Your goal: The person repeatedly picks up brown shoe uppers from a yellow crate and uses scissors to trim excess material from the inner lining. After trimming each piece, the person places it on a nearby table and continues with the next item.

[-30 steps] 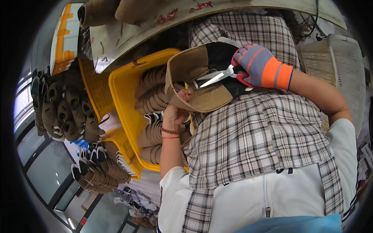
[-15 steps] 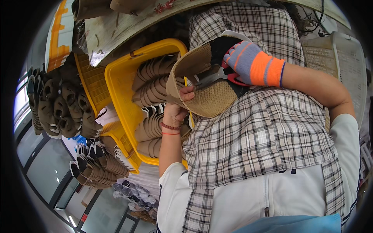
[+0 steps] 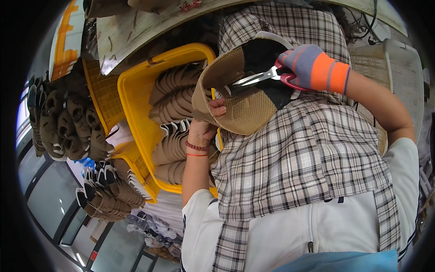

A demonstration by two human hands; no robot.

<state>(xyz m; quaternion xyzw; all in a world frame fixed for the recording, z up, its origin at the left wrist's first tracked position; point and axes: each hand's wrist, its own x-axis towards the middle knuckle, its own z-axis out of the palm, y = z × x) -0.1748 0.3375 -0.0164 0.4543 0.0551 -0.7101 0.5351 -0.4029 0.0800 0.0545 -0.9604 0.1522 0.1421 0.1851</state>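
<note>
Shoe top: A brown, cup-shaped shoe top [image 3: 251,111] with tan mesh lining and a black section lay just right of the yellow basket [image 3: 129,111], overlapping its rim in view; its hollow was turned upward, seemingly so the lining could be seen and reached.
Bare left hand: The left hand [image 3: 206,124] gripped the edge nearest the yellow basket, fingertips inside the hollow, thumb hidden, probably to steady it.
Gloved right hand: The right hand [image 3: 310,68], right of the yellow basket, was closed around the red handles of the scissors [image 3: 265,76].
Blades: They reached into the hollow, pointing toward the yellow basket and looking nearly together; whether the tips touched the lining could not be told.
Lap: A checked apron [image 3: 294,163], right of the yellow basket, lay beneath the shoe top, apparently backing it.
Basket load: Brown shoe parts [image 3: 174,147] stood nested inside the yellow basket, likely to save room.
Surroundings: Dark shoes [image 3: 68,122] bunched left of the yellow basket; a pale table [image 3: 152,27] stood beyond it; a white crate [image 3: 410,90] sat far right of it.
</note>
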